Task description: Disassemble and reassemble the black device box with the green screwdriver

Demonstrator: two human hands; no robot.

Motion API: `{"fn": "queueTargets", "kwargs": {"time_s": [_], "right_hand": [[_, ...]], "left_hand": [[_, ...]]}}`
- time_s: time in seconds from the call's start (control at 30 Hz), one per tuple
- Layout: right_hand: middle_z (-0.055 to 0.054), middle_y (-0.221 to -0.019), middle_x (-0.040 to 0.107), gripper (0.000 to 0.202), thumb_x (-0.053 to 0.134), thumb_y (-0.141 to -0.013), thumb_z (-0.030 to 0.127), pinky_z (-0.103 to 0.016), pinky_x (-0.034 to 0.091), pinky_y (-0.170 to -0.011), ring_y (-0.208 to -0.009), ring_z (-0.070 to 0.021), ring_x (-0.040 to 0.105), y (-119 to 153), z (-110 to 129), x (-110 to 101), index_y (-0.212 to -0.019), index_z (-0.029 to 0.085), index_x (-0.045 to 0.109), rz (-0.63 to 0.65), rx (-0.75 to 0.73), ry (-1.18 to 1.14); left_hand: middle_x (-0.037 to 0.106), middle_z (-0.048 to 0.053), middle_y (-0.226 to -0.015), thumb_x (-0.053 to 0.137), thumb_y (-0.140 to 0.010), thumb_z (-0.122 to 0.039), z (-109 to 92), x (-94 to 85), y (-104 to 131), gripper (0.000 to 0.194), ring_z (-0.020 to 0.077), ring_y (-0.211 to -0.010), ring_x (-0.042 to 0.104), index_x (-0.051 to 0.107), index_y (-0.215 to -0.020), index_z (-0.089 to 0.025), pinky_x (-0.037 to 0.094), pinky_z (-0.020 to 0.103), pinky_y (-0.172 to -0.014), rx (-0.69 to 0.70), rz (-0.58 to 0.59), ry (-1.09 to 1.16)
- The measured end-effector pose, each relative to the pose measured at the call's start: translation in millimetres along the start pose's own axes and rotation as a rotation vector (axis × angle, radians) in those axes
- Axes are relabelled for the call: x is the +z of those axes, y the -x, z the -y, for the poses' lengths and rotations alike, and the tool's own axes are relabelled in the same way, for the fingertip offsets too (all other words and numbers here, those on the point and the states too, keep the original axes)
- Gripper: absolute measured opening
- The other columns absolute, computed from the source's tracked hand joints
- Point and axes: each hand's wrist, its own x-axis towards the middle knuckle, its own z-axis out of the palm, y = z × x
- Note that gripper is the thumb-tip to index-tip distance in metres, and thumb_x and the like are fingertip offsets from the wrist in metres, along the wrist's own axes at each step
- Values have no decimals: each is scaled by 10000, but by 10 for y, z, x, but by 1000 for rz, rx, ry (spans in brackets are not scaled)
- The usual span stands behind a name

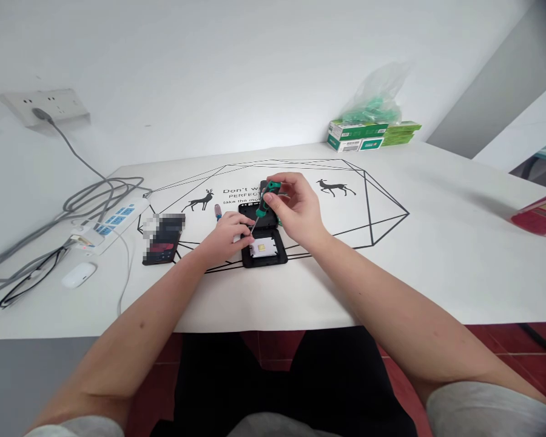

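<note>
A green and black screwdriver [268,197] is gripped by its handle in my right hand [300,209], its shaft slanting down to the left. Its tip meets the bent fingers of my left hand [232,235], whose thumb and fingers close in around it. Whether they pinch the shaft or some small part cannot be made out. Beneath both hands lies an opened black case [266,262] with its lid half tilted back. Inside its near half is a white card-like piece [264,246] with a gold square. My left fingers hover over or touch the case's left edge.
A second screwdriver [218,211] lies left of the case. Further left are a dark phone [164,240], white earbud case [79,275], eyeglasses [31,279] and power strip [116,221] with cables. Green boxes [359,131] stand at the back right; a red package [539,215] sits far right.
</note>
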Motion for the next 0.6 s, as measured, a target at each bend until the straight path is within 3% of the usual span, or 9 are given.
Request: {"fn": "queueTargets", "kwargs": {"time_s": [0.27, 0.43, 0.6], "right_hand": [[-66, -1240, 710, 285, 694, -960, 440, -423, 631, -873, -1026, -234, 682, -123, -10, -168, -1207, 298, 671, -122, 10, 187], [-89, -1065, 765, 222, 699, -905, 310, -525, 591, -970, -936, -271, 679, -273, -185, -380, -1097, 233, 780, -5, 86, 566], [-133, -979, 781, 114, 743, -882, 256, -561, 553, -1004, -1051, -357, 712, -394, -517, -716, -968, 198, 791, 123, 376, 841]], "left_hand": [[763, 88, -1234, 630, -1023, -344, 301, 49, -35, 194, 352, -1291, 544, 793, -953, -264, 394, 613, -1184, -189, -155, -197], [758, 109, -1208, 564, -1040, -320, 452, 56, -22, 272, 386, -1284, 532, 832, -1015, -283, 428, 637, -1115, -295, -189, -305], [769, 114, -1196, 532, -1039, -337, 536, 68, -22, 318, 381, -1240, 564, 835, -1119, -284, 438, 635, -1128, -268, -216, -332]]}}
